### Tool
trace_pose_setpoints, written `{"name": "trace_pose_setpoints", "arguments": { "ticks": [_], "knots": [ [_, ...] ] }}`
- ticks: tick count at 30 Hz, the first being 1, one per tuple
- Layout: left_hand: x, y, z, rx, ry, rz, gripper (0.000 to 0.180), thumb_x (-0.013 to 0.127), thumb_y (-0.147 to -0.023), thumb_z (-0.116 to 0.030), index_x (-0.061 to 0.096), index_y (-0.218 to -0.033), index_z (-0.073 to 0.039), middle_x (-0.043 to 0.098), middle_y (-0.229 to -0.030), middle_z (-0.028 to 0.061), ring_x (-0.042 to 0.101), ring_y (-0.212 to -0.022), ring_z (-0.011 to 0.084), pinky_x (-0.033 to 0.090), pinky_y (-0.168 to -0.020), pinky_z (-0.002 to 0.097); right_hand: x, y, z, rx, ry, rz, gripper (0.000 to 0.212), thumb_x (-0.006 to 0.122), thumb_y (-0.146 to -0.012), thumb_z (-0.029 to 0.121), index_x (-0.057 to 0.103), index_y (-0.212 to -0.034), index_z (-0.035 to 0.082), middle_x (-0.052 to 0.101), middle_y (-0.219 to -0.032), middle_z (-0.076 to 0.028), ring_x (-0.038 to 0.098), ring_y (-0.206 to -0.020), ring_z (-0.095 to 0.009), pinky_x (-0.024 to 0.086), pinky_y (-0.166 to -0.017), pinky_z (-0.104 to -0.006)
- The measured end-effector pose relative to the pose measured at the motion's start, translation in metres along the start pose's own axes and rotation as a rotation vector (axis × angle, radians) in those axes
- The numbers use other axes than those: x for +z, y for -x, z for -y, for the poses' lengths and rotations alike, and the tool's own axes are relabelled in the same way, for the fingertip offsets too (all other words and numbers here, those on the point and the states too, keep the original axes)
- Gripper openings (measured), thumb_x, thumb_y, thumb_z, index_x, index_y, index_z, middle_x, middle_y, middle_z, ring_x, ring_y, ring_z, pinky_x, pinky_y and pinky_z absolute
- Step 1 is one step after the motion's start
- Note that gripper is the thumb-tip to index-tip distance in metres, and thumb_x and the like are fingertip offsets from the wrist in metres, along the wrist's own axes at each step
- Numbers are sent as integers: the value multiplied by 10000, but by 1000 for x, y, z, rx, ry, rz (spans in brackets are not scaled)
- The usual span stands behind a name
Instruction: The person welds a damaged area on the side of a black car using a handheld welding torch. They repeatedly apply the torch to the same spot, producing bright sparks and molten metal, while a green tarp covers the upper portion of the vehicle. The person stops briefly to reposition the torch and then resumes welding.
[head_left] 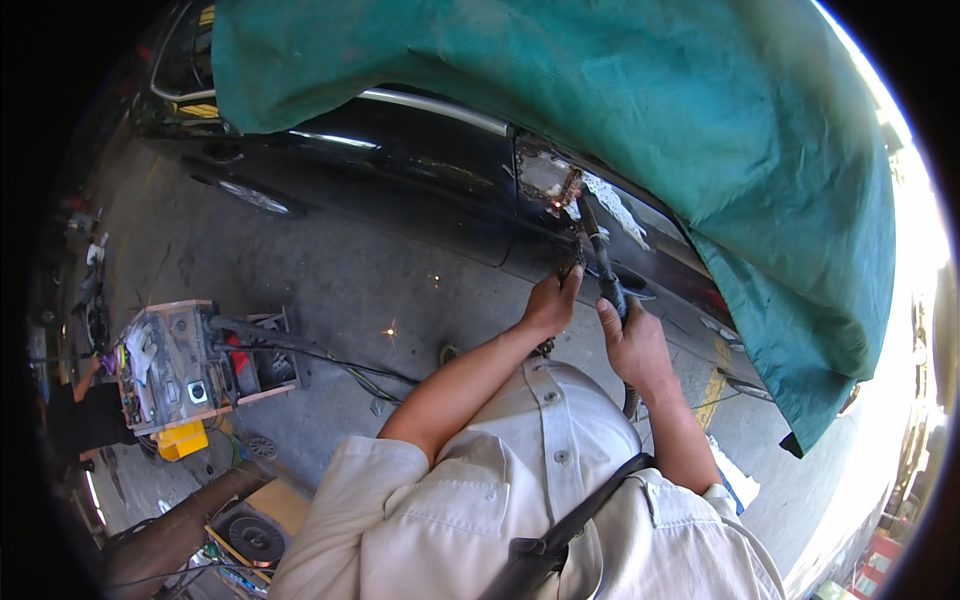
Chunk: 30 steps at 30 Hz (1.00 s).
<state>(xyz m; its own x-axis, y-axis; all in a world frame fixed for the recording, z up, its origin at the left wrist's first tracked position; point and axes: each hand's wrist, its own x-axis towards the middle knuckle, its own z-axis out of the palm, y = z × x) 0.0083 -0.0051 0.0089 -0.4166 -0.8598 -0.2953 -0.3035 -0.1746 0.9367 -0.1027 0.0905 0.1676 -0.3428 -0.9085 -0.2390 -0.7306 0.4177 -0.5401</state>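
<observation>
Black torch at bare-metal patch on black car.
Left: box-shaped cart, dark cables trailing right above the floor. Centre: patch grey, rough brown edges, glowing spot at its near right corner; left hand, fingers clamped on dark chain-like piece. Right: right hand, fingers clamped around the torch, slender toward its far tip; green cover drapes the car, limiting far-side access.

The green cover hides much of the black car; the left hand covers part of a chain-like thing; at left, darkness swallows part of a person.
</observation>
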Motion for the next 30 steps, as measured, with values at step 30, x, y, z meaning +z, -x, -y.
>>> {"name": "trace_pose_setpoints", "arguments": {
  "ticks": [30],
  "knots": [
    [-6, 2, -8, -35, -13, 22, 653, 461, -1055, -580, 665, -1110, 38, 715, -958, 269, 682, -991, 464, 508, -841, 493, -43, -36, 17, 68, -61, 124, 656, 508, -1059, 543, 637, -911, -83, 654, -814, -327, 647, -882, -533, 495, -809, -529]
  ]
}}
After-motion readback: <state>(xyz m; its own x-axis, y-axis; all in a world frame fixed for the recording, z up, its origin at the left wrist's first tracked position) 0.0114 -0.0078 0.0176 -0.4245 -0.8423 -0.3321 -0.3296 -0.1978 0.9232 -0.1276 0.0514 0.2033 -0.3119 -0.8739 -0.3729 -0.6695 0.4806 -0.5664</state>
